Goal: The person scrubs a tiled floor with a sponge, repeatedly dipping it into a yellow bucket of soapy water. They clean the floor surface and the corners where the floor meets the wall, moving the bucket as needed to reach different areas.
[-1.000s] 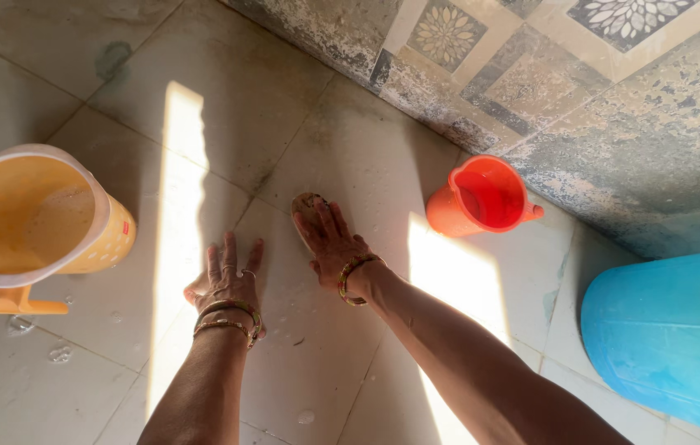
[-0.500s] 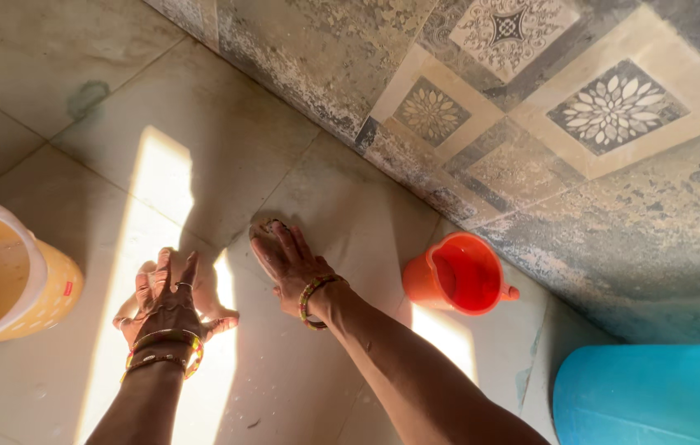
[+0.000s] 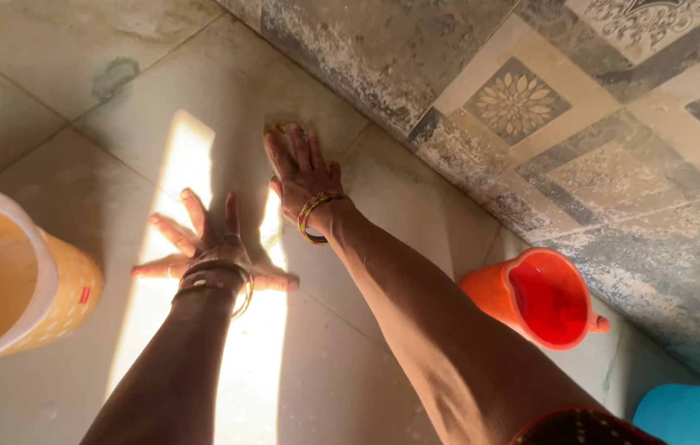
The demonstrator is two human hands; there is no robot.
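Right hand (image 3: 305, 177) now farther forward, flat on scrubber (image 3: 280, 129); left hand (image 3: 210, 247) splayed on floor (image 3: 78, 165).

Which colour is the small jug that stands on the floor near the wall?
The small jug is orange-red, inside and outside; the head view shows it clearly.

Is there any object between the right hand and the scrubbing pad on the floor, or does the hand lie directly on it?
Nothing visible stands between them. The right hand lies flat on the scrubbing pad, whose edge shows just past the fingertips. The left hand is spread on the floor tile beside it, apart from the pad. The orange jug stands off to the right.
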